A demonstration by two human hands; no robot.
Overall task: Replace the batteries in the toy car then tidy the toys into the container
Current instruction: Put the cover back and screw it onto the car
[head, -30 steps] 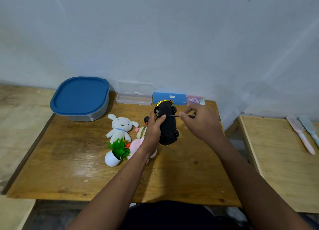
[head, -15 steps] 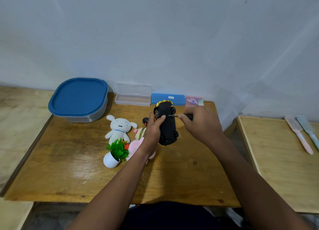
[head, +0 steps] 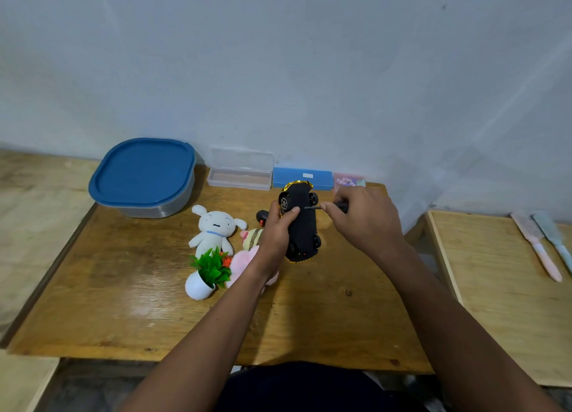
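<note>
**Unscrewing the car's battery cover**

Left hand [head: 278, 230] fingers wrap the toy car [head: 301, 226], held above the table [head: 123, 303], underside facing me. Right hand [head: 363, 222] fingers pinch a screwdriver [head: 313, 207], tip on the underside. I'd keep the tip square, press in and turn slowly.

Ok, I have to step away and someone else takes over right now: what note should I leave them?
Left hand grips the car, underside toward the camera, above the table.
Right hand holds a screwdriver, tip at that underside.
Container, lid on, stands back left.
White plush, striped plush, pink plush and plant lie left of the car.
Done: nothing finished that shows; no batteries in sight.
Left: unscrew the cover, swap batteries, close it, then put the toys in the container.
</note>
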